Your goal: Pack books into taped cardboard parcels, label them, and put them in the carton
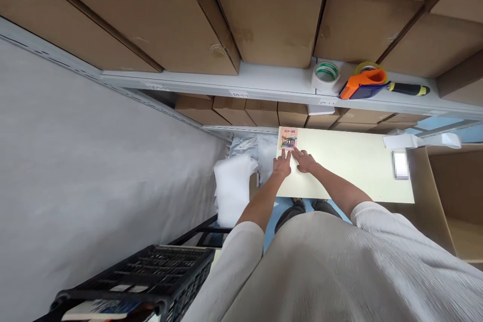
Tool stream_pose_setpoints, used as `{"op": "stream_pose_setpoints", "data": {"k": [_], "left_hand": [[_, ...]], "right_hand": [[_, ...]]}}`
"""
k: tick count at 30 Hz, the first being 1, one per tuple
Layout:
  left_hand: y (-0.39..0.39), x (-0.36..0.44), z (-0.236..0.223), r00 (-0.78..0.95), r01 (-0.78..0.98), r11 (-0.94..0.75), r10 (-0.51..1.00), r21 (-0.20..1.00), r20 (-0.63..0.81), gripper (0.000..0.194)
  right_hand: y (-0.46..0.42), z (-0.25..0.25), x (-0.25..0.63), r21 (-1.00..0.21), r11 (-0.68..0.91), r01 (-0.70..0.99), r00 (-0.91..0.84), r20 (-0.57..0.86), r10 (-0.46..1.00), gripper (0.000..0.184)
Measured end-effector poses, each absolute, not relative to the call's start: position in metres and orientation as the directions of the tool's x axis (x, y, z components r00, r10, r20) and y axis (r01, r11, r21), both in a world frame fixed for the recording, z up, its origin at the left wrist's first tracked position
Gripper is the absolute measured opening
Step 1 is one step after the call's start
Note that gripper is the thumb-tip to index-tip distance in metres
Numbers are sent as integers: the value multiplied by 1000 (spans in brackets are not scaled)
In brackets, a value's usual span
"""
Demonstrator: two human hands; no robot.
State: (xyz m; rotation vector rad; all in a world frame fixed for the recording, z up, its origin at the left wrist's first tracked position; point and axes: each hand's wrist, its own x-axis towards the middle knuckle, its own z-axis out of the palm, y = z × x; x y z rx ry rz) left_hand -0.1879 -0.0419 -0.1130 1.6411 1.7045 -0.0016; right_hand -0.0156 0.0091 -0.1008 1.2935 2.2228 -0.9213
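Observation:
A small pink book [288, 132] with a colourful picture on its cover lies flat at the far left corner of a pale yellow table [347, 161]. My left hand [283, 164] rests at the book's near edge with its fingers stretched forward. Beside it, my right hand [305, 161] lies on the tabletop, fingers spread, the fingertips by the book's near right corner. Neither hand is wrapped round anything. Whether the fingertips press on the cover or only touch its edge is too small to tell.
Behind the table, a grey shelf [271, 78] bears cardboard boxes [267, 20], a tape roll [325, 75] and an orange tape dispenser [364, 84]. White foam sheets [232, 191] stand left. A black crate [151, 271] is at lower left, an open carton [433, 186] at right.

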Motion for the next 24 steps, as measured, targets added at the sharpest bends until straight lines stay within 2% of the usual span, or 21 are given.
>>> {"op": "stream_pose_setpoints", "data": {"k": [4,8,12,15,17,20,24], "left_hand": [[-49,-189,-104,120,867,148,865,476,-487,90],[-58,-191,-91,87,874,169,868,456,-489,86],[-66,-183,-75,87,895,150,864,420,-495,77],[-68,-165,-63,127,877,117,879,465,-460,70],[-67,-147,-55,153,856,95,892,508,-425,68],[-62,-117,-43,184,814,69,911,577,-368,65],[-55,-79,-27,202,747,39,938,664,-282,60]], "right_hand": [[1,-86,8,-455,293,841,-531,-587,612,101],[-8,-63,47,-493,239,837,-506,-528,682,91],[-14,-33,101,-551,172,816,-428,-378,821,76],[-15,-6,146,-626,85,775,-317,-270,909,67],[-13,12,173,-658,83,749,-261,-178,949,61],[-2,42,209,-653,137,745,-204,-27,979,55],[29,85,252,-564,223,795,-157,163,974,48]]}}
